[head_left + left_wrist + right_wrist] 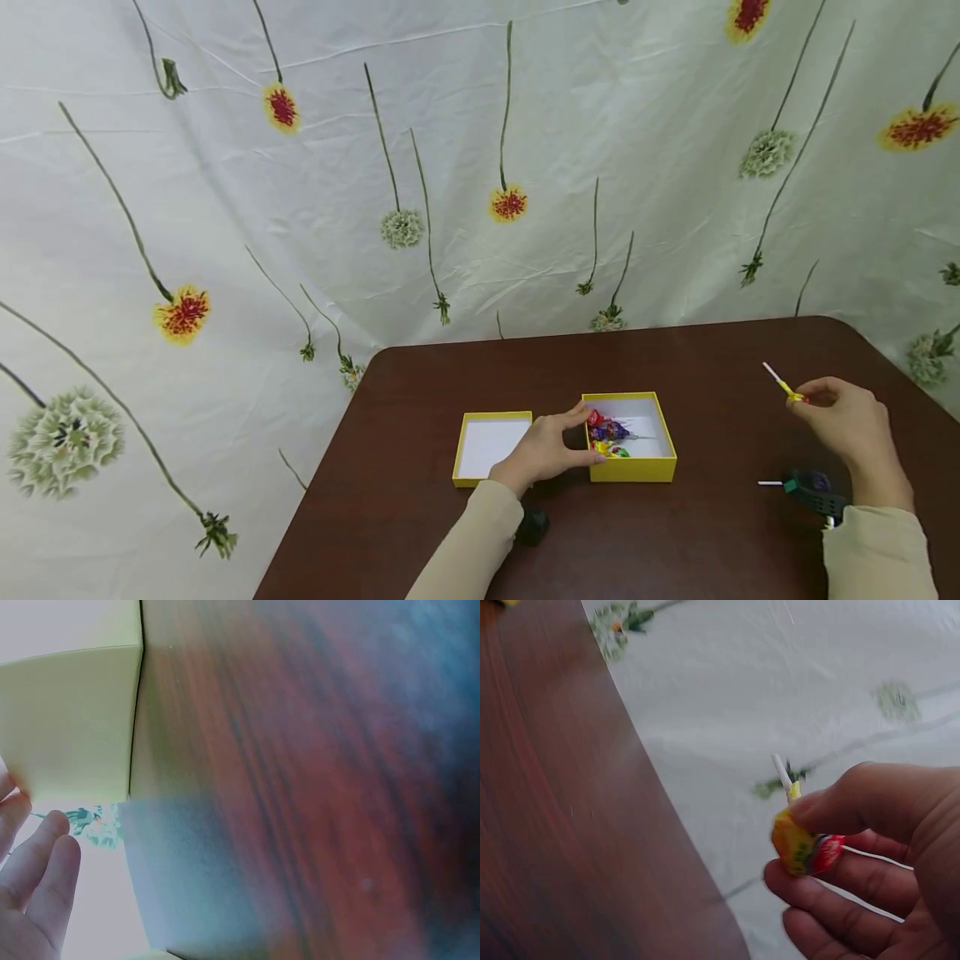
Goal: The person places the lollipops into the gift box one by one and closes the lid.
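A yellow box [632, 470] with a white inside stands open on the table. Several lollipops [611, 431] in red, purple and yellow-green wrappers lie along its left part. My left hand [543, 450] holds the box by its left side, thumb at the front corner and fingertips toward the back. In the left wrist view, fingers [51, 881] show beside the box wall [71, 724]. Off to the right and above the table, my right hand [847, 417] pinches a yellow-and-red wrapped lollipop [799, 844] between thumb and fingers, its white stick pointing up.
Left of the box lies a yellow-edged box lid [491, 446], white side up, partly behind the left hand. Near the right wrist, a white stick [770, 482] and a dark wrapped shape lie on the brown table [712, 533], partly hidden by the wrist camera. A flowered curtain [450, 167] hangs behind.
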{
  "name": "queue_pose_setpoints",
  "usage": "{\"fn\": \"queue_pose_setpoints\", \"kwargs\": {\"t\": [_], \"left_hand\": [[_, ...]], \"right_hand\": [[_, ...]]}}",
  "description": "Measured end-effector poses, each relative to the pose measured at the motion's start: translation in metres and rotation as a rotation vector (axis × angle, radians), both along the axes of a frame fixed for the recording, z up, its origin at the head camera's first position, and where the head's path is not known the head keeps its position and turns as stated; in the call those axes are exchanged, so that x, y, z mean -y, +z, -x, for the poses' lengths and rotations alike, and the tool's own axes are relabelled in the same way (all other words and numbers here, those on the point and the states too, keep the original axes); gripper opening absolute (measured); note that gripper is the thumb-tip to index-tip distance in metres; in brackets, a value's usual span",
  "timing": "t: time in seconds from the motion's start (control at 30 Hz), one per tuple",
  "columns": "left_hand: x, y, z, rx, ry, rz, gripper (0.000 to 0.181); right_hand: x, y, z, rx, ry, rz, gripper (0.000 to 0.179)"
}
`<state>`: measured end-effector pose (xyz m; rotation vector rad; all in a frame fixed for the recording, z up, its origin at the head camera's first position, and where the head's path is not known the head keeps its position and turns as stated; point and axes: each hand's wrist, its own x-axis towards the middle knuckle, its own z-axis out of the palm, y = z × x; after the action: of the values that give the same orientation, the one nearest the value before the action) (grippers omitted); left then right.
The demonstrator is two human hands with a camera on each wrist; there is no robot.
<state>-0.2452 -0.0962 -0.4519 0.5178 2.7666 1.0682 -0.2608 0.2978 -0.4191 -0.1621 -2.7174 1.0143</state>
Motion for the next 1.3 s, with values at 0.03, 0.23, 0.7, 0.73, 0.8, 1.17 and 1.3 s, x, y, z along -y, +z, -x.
{"fn": "queue_pose_setpoints", "kwargs": {"t": [0.03,0.23,0.7,0.73,0.8,1.17,1.3], "left_hand": [[0.000,0.000,0.000,-0.004,-0.001,-0.001,0.076],[-0.001,-0.001,0.001,-0.014,-0.010,0.009,0.076],[0.001,-0.002,0.000,-0.007,-0.006,0.004,0.076],[0.001,-0.003,0.000,-0.007,-0.006,0.006,0.076],[0.001,-0.003,0.000,-0.007,-0.006,0.010,0.077],[0.001,0.000,0.000,-0.012,-0.015,-0.003,0.076],[0.001,0.001,-0.001,-0.013,-0.015,-0.008,0.076]], "right_hand": [[0.004,0.001,0.000,-0.016,0.019,0.000,0.033],[0.030,0.010,0.002,-0.089,0.104,0.004,0.033],[0.080,0.030,-0.002,-0.246,0.225,-0.010,0.026],[0.082,0.030,-0.002,-0.249,0.228,-0.008,0.024],[0.087,0.030,-0.003,-0.259,0.231,-0.008,0.021],[0.105,0.033,-0.005,-0.344,0.332,0.005,0.029],[0.112,0.034,-0.006,-0.357,0.365,0.015,0.029]]}}
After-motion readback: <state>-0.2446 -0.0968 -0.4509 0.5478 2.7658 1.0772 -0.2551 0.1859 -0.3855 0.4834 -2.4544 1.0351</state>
